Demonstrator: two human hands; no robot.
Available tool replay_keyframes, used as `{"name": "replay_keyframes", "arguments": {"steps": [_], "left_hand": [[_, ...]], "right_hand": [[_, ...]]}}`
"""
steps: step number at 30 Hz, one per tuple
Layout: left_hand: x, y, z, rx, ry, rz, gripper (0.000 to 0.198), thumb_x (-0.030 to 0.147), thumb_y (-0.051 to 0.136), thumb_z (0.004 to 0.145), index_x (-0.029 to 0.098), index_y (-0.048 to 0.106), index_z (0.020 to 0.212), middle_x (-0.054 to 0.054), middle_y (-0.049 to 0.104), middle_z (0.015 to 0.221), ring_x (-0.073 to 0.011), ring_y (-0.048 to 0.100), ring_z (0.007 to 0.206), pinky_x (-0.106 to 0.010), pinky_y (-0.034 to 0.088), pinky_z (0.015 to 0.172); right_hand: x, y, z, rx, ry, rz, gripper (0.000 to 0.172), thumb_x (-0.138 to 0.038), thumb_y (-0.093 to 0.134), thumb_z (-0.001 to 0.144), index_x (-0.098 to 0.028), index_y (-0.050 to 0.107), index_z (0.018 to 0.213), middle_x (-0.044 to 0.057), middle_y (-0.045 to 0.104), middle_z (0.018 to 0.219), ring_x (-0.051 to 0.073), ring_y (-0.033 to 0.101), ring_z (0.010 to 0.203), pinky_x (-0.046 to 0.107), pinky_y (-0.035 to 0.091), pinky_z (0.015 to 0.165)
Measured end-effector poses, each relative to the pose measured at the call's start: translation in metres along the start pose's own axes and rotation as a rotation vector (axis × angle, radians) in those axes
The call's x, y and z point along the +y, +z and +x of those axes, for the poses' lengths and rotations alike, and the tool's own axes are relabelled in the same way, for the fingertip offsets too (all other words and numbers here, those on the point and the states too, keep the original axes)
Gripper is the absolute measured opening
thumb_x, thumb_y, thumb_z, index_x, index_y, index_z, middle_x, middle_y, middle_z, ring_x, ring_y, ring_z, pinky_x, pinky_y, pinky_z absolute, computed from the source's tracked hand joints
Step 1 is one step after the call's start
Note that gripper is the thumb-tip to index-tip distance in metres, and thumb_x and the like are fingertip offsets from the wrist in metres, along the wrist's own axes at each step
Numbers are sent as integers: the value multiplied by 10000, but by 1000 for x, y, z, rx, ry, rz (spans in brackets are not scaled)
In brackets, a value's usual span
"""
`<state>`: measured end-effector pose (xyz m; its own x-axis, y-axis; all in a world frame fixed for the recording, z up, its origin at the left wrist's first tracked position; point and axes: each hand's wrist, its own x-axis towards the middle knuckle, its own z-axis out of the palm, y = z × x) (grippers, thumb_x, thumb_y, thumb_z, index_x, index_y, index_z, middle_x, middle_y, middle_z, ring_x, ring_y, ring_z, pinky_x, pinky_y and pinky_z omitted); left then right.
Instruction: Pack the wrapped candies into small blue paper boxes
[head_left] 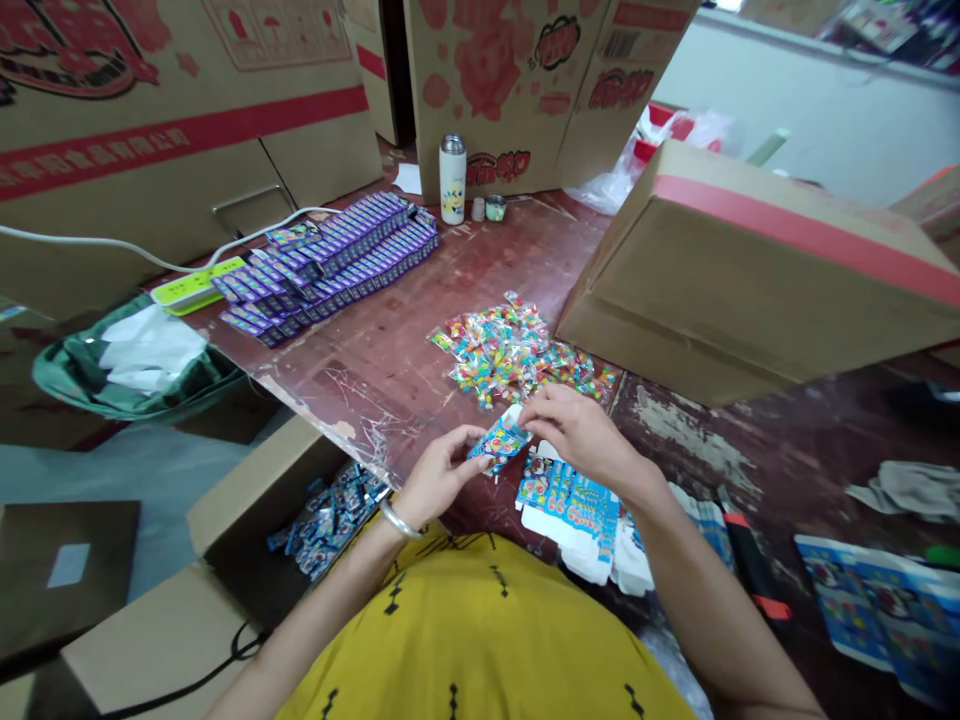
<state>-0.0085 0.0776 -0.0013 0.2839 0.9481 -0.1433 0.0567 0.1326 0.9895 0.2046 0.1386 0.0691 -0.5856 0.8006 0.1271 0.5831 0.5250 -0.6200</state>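
Observation:
A small blue printed candy box (498, 443) is held in front of my body, its white end flap raised at the top. My left hand (441, 470) grips the box from its lower left side, thumb in front. At the upper right end, the fingers of my right hand (570, 425) are pinched together at the flap; whether they hold a candy packet is hidden. Just beyond lies a heap of clear packets of coloured candies (499, 350). Flat blue box blanks (574, 500) are fanned out below my right hand.
Rows of purple boxes (337, 260) stand at the back left, near a green power strip (199, 287). A white bottle (452, 180) is behind. Large cartons (750, 280) flank the table. An open carton holds blue boxes (334, 520). A box cutter (754, 565) lies right.

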Motion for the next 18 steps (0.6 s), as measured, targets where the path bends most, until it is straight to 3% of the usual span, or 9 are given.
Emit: {"name": "replay_keyframes", "arguments": {"steps": [4, 8, 10, 14, 18], "left_hand": [[0, 5, -3, -13, 24, -47, 366, 244, 629, 824, 191, 596, 1184, -69, 676, 1096, -216, 629, 984, -325, 482, 889], [-2, 9, -3, 87, 28, -33, 349, 289, 643, 824, 172, 631, 1153, -76, 682, 1028, -219, 636, 931, -318, 505, 837], [-1, 11, -4, 154, 36, -97, 433, 289, 679, 797, 192, 591, 1210, -71, 664, 1035, -200, 641, 898, -298, 523, 793], [6, 14, -5, 248, 67, -273, 655, 261, 720, 764, 262, 427, 1349, -34, 632, 1005, -143, 646, 789, -265, 545, 721], [9, 13, -4, 256, 128, -320, 474, 246, 709, 781, 215, 534, 1220, -58, 642, 1066, -164, 641, 890, -270, 542, 775]], "right_hand": [[-7, 15, 8, -41, -39, 10, 190, -170, 535, 894, -247, 678, 992, 51, 641, 974, 185, 605, 890, 321, 465, 811], [-15, 23, 6, -35, 13, 10, 256, -194, 502, 921, -255, 593, 1153, 57, 684, 1012, 206, 629, 943, 344, 473, 849], [-17, 23, 2, 40, 45, 22, 207, -245, 509, 929, -252, 604, 1113, 52, 692, 983, 209, 637, 921, 347, 485, 835], [-16, 27, -8, 350, 101, 99, 118, -299, 569, 899, -226, 662, 910, 69, 677, 1021, 226, 621, 979, 349, 513, 820], [-14, 47, -15, 309, 163, 348, 192, -318, 631, 855, -215, 665, 1013, 66, 677, 1037, 178, 659, 834, 282, 563, 683]]}}
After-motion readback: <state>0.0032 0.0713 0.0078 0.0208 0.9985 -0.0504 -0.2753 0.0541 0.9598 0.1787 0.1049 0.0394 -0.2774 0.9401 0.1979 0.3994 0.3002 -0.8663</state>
